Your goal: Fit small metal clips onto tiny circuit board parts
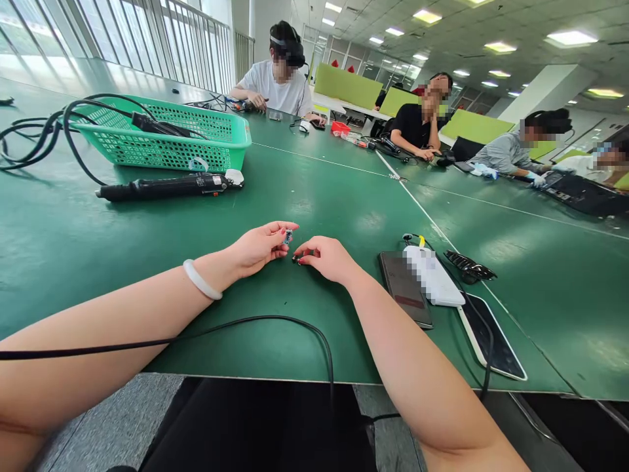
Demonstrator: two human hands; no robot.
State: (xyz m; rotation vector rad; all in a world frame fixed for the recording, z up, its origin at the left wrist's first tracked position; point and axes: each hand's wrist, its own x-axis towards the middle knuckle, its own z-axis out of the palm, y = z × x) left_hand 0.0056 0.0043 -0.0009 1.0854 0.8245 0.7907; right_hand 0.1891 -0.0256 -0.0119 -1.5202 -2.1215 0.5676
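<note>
My left hand [263,248] pinches a small circuit board [288,236] between thumb and fingers, just above the green table [314,196]. Close to its right, my right hand [327,257] is closed on a tiny dark part [295,259] at its fingertips; its exact kind is too small to make out. The two held pieces are near each other but apart. A white bangle [202,280] circles my left wrist.
Behind my left hand lies a black electric screwdriver [162,187] before a green basket [171,154] with cables. At right are a dark phone [400,282], a white power bank [435,278], a tablet [491,334] and a black clip [469,265]. A black cable [246,320] crosses in front. Several people sit beyond.
</note>
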